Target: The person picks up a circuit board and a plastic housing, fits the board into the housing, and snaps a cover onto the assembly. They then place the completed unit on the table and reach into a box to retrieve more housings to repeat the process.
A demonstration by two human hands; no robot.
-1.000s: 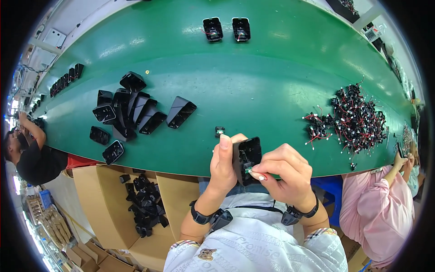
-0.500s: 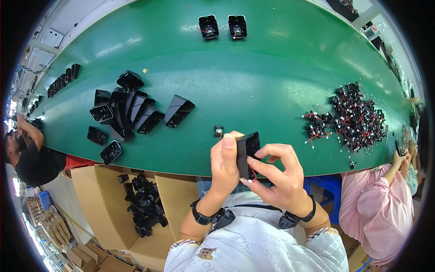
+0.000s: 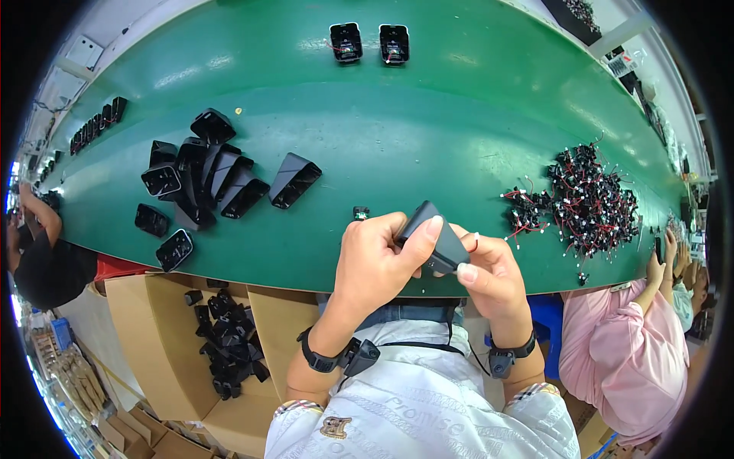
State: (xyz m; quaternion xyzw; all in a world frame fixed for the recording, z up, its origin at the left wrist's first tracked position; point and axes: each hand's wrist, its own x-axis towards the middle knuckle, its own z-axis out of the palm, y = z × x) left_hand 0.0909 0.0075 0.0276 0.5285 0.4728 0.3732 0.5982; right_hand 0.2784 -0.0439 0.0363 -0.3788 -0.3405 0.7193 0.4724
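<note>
Housing (image 3: pixel 430 233) pinched between both hands

Black housing (image 3: pixel 433 239): open face toward the camera a second ago, now turned to show its closed, smooth side; tilted, upper end toward the left | left hand (image 3: pixel 377 260): thumb now laid across the housing's upper end | right hand (image 3: pixel 489 277): shifted from over the front to beneath its lower right end; fingers pinching there
</note>
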